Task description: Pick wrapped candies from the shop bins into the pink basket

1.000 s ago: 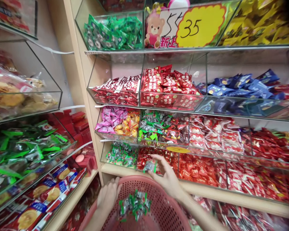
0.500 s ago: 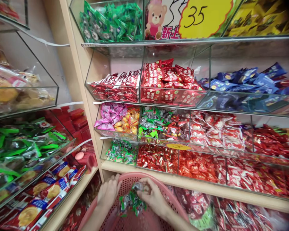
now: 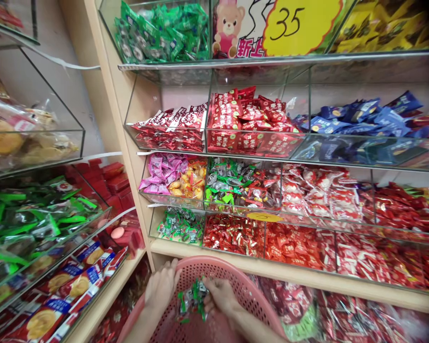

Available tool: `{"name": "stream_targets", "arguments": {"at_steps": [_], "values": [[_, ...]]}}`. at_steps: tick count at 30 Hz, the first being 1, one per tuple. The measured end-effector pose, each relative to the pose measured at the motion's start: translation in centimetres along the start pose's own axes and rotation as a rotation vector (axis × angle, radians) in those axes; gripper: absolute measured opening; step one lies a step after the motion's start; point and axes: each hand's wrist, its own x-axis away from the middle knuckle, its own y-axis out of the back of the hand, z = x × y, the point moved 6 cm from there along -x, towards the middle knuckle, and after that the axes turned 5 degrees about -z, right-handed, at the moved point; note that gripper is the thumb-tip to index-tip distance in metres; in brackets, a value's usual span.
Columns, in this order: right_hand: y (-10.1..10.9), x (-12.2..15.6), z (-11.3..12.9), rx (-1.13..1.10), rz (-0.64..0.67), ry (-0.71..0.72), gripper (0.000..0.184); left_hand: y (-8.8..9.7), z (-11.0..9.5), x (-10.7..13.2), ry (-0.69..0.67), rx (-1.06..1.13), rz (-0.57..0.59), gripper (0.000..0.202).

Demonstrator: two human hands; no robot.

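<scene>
Green-wrapped candies (image 3: 190,301) touch the curled right hand (image 3: 220,295) inside the basket (image 3: 248,290).

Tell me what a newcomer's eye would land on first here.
Probably the yellow sign reading 35 at the top, beside a cartoon bear. Next, perhaps the pink basket at bottom centre, with green-wrapped candies inside, the left hand on its rim and the right hand at the candies.
</scene>
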Motion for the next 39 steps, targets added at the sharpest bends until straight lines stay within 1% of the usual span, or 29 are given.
{"name": "stream_targets", "arguments": {"at_steps": [2,6,8,10,11,13,15,17,19,21,23,25,27,28,30,32,33,36,39], "values": [[-0.1,-1.1,0.7,0.128,-0.058,0.102,0.043,-0.1,0.0,0.0,0.001,-0.002,-0.006,0.041],[-0.2,-2.0,2.2,0.243,-0.156,0.269,0.041,-0.4,0.2,0.2,0.002,-0.005,-0.021,0.042],[0.0,-1.9,2.6,0.393,-0.252,0.364,0.033,-0.6,0.3,0.3,0.002,-0.005,-0.032,0.042],[0.0,-1.6,2.9,0.618,-0.338,0.457,0.021,-0.7,0.4,0.3,0.001,-0.008,-0.042,0.042],[0.0,-1.5,2.9,0.729,-0.36,0.484,0.018,-0.8,0.5,0.3,0.001,-0.012,-0.044,0.042],[-0.1,-1.4,2.8,0.876,-0.364,0.48,0.023,-1.0,0.6,0.3,0.008,-0.023,-0.042,0.042],[0.1,-1.1,2.9,0.945,-0.368,0.467,0.029,-1.1,0.6,0.2,0.008,-0.023,-0.037,0.043],[0.4,-0.4,3.9,0.982,-0.381,0.498,0.033,-1.3,0.6,0.1,0.006,-0.015,-0.034,0.043],[0.9,1.0,5.9,0.983,-0.399,0.584,0.032,-1.3,0.5,0.0,0.006,-0.006,-0.04,0.043],[1.8,3.0,9.0,0.93,-0.403,0.728,0.028,-1.3,0.5,-0.1,0.003,-0.002,-0.048,0.042],[3.3,5.5,13.1,0.816,-0.396,0.92,0.022,-1.2,0.5,-0.1,-0.001,0.002,-0.05,0.042],[5.4,8.1,17.8,0.697,-0.435,1.116,0.021,-1.3,0.5,-0.1,-0.002,0.007,-0.046,0.042],[8.0,10.2,22.2,0.668,-0.542,1.277,0.021,-1.3,0.5,-0.1,-0.001,0.013,-0.047,0.042],[9.3,10.7,24.1,0.698,-0.616,1.316,0.021,-1.4,0.5,-0.1,-0.001,0.017,-0.046,0.042],[11.4,11.0,27.2,0.83,-0.749,1.33,0.022,-1.5,0.5,-0.1,0.001,0.023,-0.041,0.042],[12.8,10.3,29.1,0.999,-0.832,1.307,0.025,-1.5,0.6,-0.1,0.005,0.02,-0.04,0.043],[13.3,9.7,29.7,1.074,-0.85,1.289,0.024,-1.5,0.6,-0.1,0.007,0.016,-0.041,0.043],[13.8,8.1,30.3,1.201,-0.819,1.252,0.016,-1.4,0.6,0.0,0.008,0.006,-0.046,0.044],[13.8,7.4,30.3,1.205,-0.774,1.261,0.014,-1.3,0.6,0.1,0.007,-0.002,-0.059,0.043]]}}
